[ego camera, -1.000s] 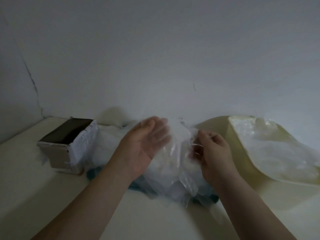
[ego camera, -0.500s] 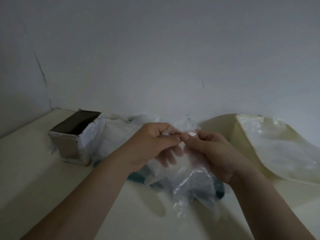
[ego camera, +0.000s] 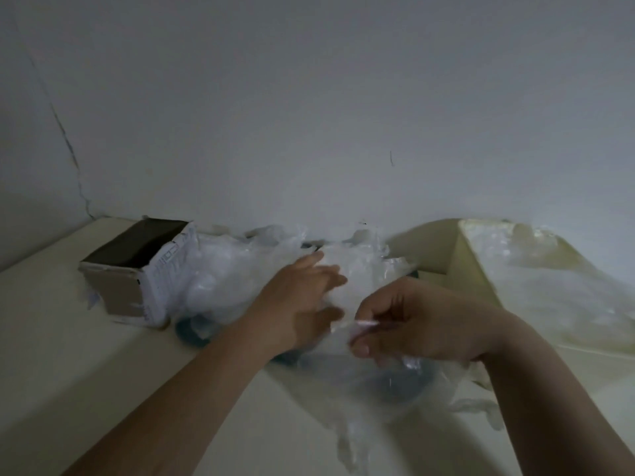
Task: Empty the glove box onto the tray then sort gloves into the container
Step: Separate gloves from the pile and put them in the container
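1. The glove box (ego camera: 137, 269) stands on the pale surface (ego camera: 62, 365) just left of the pile of gloves (ego camera: 226, 280). Its open top faces up and the inside is dark.
2. The pile is crumpled clear plastic lying on a dark tray (ego camera: 187, 334). Only bits of the tray's rim show at the pile's near edge.
3. The left hand (ego camera: 302, 304) lies over the middle of the pile, its grip wide and its straight fingers resting on the plastic.
4. The right hand (ego camera: 422, 324) is at the near right of the pile with a narrow grip, thumb and fingers pinching one glove (ego camera: 350, 407). The glove trails from the pinch down onto the surface in front of the pile.
5. The cream container (ego camera: 470, 269) stands just right of the pile, with loose gloves (ego camera: 556, 297) inside.
6. A grey wall (ego camera: 309, 115) rises behind the pile.
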Action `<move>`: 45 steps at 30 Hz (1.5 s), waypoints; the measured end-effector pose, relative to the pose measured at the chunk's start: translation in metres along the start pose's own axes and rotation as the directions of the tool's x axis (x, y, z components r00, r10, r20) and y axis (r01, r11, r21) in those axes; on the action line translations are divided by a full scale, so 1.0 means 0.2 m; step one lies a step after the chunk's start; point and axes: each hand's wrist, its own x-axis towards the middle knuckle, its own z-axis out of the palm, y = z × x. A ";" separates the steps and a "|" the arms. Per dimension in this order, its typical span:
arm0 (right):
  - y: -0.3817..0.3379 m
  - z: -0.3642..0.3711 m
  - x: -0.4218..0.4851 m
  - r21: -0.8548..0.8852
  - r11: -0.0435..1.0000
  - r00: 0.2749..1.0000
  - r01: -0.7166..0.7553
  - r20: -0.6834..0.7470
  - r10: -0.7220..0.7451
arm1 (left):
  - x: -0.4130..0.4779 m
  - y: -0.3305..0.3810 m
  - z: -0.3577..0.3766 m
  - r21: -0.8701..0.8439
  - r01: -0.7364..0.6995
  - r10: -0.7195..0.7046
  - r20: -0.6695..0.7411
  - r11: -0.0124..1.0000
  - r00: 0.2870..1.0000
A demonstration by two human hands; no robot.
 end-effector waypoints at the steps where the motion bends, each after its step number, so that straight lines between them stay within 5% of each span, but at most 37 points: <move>1: 0.00 0.01 0.01 -0.040 0.999 0.999 -0.010 0.035 0.011 | -0.01 0.00 0.01 0.008 0.068 -0.068 0.094 0.998 0.993; 7: -0.01 -0.01 -0.02 -0.138 0.990 0.993 -0.024 0.111 0.040 | -0.03 0.02 -0.01 -0.024 0.072 -0.072 0.011 0.997 0.997; 12: -0.01 -0.03 -0.03 -0.118 0.991 0.994 0.065 -0.081 -0.075 | -0.03 0.07 -0.15 -0.325 0.065 -0.135 -0.196 0.944 0.971; 15: -0.04 -0.05 -0.06 -0.126 0.977 0.952 0.169 -0.237 -0.195 | -0.03 0.11 -0.26 -0.607 0.098 -0.295 -0.233 0.788 0.927; 18: -0.09 -0.05 -0.09 -0.076 0.942 0.844 0.327 -0.426 -0.327 | -0.06 0.14 -0.35 -0.813 0.188 -0.385 -0.048 0.551 0.921; 21: -0.11 -0.04 -0.09 -0.089 0.920 0.757 0.382 -0.541 -0.366 | -0.09 0.16 -0.39 -0.831 0.292 -0.308 0.154 0.473 0.939; 25: -0.07 -0.02 -0.07 -0.298 0.929 0.806 0.222 -0.480 -0.346 | -0.11 0.16 -0.38 -0.841 0.392 -0.267 0.307 0.373 0.914; 29: -0.02 0.00 -0.02 -0.102 0.972 0.893 0.213 -0.382 -0.236 | -0.11 0.17 -0.38 -0.881 0.382 -0.189 0.339 0.280 0.922; 33: 0.02 0.00 0.01 0.004 0.976 0.869 0.218 -0.456 -0.193 | -0.06 0.13 -0.38 -0.929 0.360 -0.186 0.369 -0.081 0.911; 35: 0.03 -0.01 0.02 0.057 0.976 0.837 0.211 -0.527 -0.150 | -0.04 0.12 -0.37 -0.932 0.317 -0.150 0.343 -0.176 0.927; 40: 0.07 -0.02 0.03 0.140 0.968 0.835 0.211 -0.541 -0.104 | -0.04 0.14 -0.26 -0.967 0.256 -0.210 0.253 -0.016 0.944; 45: 0.10 -0.02 0.05 0.145 0.978 0.856 0.149 -0.514 -0.054 | -0.02 0.09 -0.24 -0.975 0.222 -0.325 0.207 0.008 0.923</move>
